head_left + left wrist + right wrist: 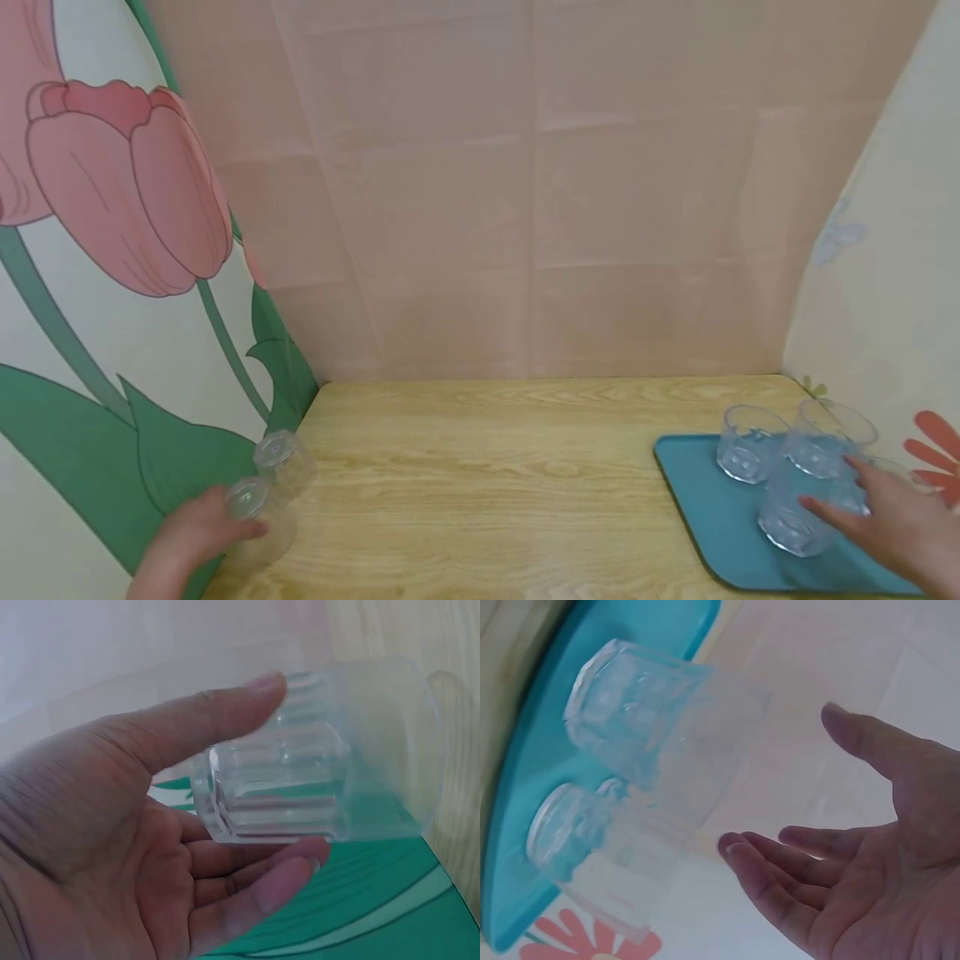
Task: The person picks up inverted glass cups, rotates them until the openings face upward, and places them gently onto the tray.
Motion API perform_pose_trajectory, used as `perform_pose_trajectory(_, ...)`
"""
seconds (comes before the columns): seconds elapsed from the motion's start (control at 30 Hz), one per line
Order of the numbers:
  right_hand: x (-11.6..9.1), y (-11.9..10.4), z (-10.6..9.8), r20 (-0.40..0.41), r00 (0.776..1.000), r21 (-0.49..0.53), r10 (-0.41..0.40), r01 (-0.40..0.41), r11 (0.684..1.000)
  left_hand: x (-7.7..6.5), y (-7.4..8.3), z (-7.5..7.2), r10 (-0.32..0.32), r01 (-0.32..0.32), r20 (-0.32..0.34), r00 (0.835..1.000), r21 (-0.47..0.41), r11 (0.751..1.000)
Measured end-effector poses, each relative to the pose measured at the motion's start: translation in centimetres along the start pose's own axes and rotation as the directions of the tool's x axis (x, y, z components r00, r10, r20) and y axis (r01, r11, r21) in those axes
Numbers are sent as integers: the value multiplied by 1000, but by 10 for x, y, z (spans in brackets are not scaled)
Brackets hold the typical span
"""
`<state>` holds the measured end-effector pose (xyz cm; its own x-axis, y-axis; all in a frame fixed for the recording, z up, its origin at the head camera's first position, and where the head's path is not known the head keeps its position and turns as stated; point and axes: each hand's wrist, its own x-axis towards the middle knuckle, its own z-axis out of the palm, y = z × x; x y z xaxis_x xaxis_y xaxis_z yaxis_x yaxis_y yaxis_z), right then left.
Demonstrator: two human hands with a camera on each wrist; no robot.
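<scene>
At the left edge of the wooden table, my left hand (197,529) holds a clear tumbler (272,537) that stands mouth down. In the left wrist view, the thumb and curled fingers lie on opposite sides of that tumbler (292,784), near its thick base. A second upturned tumbler (287,465) is just behind it. Over on the right, my right hand (896,512) hovers at the clear tumblers on the blue tray, its thumb and fingers spread. The right wrist view shows a gap between this hand (870,862) and the nearest tumbler (652,720).
The blue tray (693,492) carries several upright tumblers (750,450) set close together; one is partly behind the right hand. Bare wood grain (480,483) spans the table between the two groups. A pink sheet (450,208) hangs behind, with printed panels on both sides.
</scene>
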<state>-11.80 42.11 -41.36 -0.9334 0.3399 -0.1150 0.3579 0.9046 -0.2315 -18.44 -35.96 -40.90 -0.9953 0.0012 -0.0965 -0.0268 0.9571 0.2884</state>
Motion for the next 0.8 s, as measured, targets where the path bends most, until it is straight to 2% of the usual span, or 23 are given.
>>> perform_pose_trajectory(0.13,-6,-15,-8,-81,994,10,-75,76,997,1,9,-2,22,-23,-26,999,-22,1000)
perform_pose_trajectory(0.27,-12,-28,-14,-157,971,16,-178,183,983,1,19,-5,15,-18,-27,1000,-115,993)
perform_pose_trajectory(0.53,-15,-48,-11,-238,924,95,-299,329,940,1,36,-7,24,-34,-43,999,-234,972)
perform_pose_trajectory(0.6,-15,-54,-10,-232,920,120,-315,349,929,2,41,-6,23,-34,-45,999,-257,966)
perform_pose_trajectory(0.8,-20,-74,-5,-281,884,196,-372,433,880,3,60,-3,16,-28,-41,999,-314,949)
